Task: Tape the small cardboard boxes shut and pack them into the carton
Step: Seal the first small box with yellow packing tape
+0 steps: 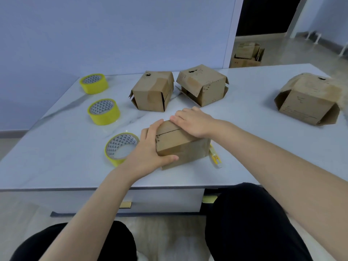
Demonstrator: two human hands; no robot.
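A small cardboard box stands near the table's front edge with its top flaps closed and a seam across the top. My left hand grips its left corner, thumb on the front face and fingers over the top. My right hand lies flat on the top flaps, fingers straight. Two more small boxes lie further back with loose side flaps. A larger box with splayed flaps sits at the far right.
Three rolls of yellow tape lie on the white table: one beside my left hand, one further back, one near the wall. A small yellow-and-white cutter lies right of the box. More cartons stand on the floor beyond.
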